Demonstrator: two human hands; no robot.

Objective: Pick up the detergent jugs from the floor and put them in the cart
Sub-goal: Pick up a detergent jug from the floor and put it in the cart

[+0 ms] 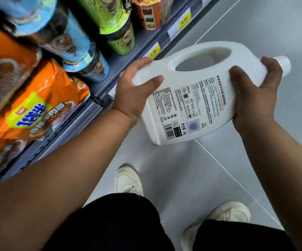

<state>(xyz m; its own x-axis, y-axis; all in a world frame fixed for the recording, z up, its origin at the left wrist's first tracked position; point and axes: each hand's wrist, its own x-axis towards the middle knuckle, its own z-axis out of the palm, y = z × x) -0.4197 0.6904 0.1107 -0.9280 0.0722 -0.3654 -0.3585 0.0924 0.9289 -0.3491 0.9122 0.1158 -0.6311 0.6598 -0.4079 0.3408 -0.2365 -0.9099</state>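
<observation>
Left hand [134, 91] grasps the base end of the white plastic detergent jug with printed back label [197, 95]: thumb laid across the upper face, fingers wrapped over the far edge. Right hand [253, 98] clamps the neck end, thumb on the label face, fingers curled round the shoulder just below the white screw cap [282, 65].

Jug is carried on its side, clear of the grey tiled floor [219, 169], cap pointing to the person's right, moulded handle opening on the far side and unused. Judgement: two hands at opposite ends spread the load of a full, heavy container and stop it swinging; the label reads 3 kg.

Below: two cream-coloured trainers [128, 182] and dark trouser legs, standing on the floor under the jug.

To the left, close beside the left forearm: grey metal shelf edge with yellow price tags [152, 51]. On the shelves, orange noodle packets [43, 105], blue paper cup tubs [70, 44] and green paper cup tubs [117, 28]. Left knuckles sit just beside the shelf lip; a swing that way could clip it.

No cart in view, nor any other jug. Judgement: pick-up done for this jug, placing not yet begun; open floor lies to the right.
</observation>
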